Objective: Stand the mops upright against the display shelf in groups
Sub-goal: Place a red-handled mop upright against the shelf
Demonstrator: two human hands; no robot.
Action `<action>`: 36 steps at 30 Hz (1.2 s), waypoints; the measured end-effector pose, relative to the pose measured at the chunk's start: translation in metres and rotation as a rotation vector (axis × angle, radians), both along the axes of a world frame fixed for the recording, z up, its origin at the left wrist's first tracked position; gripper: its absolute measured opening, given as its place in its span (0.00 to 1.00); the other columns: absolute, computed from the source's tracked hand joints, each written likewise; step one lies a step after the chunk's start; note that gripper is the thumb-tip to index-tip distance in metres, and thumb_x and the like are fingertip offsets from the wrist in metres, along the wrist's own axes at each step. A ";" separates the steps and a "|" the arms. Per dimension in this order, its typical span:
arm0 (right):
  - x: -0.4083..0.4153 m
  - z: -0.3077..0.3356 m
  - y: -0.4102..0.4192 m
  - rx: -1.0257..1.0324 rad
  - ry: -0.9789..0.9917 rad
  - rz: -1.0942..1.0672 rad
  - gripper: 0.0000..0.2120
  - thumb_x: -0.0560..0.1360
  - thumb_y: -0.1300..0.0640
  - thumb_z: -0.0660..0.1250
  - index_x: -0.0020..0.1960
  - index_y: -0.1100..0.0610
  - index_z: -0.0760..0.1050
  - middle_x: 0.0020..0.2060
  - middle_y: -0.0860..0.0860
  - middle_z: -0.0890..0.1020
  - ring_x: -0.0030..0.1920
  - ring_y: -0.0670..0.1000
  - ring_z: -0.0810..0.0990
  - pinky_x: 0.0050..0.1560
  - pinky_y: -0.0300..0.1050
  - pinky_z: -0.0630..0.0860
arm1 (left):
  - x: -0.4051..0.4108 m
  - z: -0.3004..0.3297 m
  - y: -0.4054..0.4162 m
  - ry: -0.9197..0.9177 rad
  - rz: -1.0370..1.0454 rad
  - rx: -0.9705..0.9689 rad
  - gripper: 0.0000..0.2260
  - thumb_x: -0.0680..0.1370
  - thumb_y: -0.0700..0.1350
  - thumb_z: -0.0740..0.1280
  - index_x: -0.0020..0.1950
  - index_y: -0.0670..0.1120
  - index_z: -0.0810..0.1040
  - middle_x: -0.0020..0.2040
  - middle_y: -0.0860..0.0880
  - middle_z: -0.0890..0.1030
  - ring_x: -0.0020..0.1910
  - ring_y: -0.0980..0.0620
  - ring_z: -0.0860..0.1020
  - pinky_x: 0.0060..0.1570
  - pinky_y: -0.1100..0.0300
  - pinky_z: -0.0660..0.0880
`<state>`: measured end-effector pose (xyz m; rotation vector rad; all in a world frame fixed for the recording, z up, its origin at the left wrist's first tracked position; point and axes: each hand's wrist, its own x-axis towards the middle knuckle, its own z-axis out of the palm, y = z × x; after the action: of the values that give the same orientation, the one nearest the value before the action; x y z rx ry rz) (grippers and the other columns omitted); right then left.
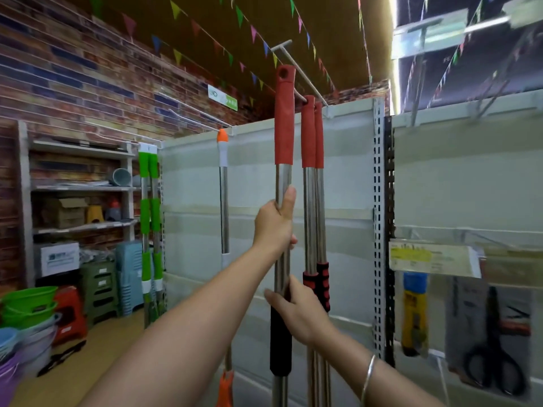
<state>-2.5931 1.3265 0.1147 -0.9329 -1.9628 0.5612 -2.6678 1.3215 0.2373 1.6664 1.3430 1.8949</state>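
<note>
Two hands grip red-capped mop pole (282, 183): left hand (274, 224) higher, right hand (296, 311) lower, fingers wrapped round.

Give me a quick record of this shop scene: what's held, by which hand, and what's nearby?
held: red-topped mop, upright
left hand: grips its steel shaft, higher up
right hand: grips the shaft lower, above the black sleeve
beside it: two red-topped mops at the display shelf
further left: orange-tipped mop, green-handled mops
far right: scissors hanging
</note>
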 end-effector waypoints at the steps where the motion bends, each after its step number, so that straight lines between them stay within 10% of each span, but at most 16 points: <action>1: -0.001 0.004 0.005 -0.002 0.008 -0.009 0.12 0.70 0.38 0.61 0.37 0.44 0.64 0.32 0.43 0.73 0.34 0.45 0.72 0.35 0.44 0.67 | -0.001 0.004 0.005 0.005 -0.009 0.001 0.24 0.74 0.66 0.55 0.37 0.45 0.68 0.26 0.48 0.73 0.19 0.54 0.74 0.25 0.58 0.76; 36: -0.006 0.012 0.001 -0.003 0.092 -0.206 0.14 0.68 0.43 0.64 0.35 0.48 0.63 0.29 0.44 0.68 0.31 0.45 0.67 0.36 0.44 0.66 | -0.007 0.015 0.026 0.083 -0.285 0.050 0.26 0.76 0.64 0.55 0.35 0.42 0.68 0.24 0.46 0.72 0.18 0.52 0.75 0.25 0.61 0.74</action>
<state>-2.5988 1.3275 0.1272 -1.0774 -1.7596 0.4802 -2.6743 1.3473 0.2526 1.8665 1.0281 1.7245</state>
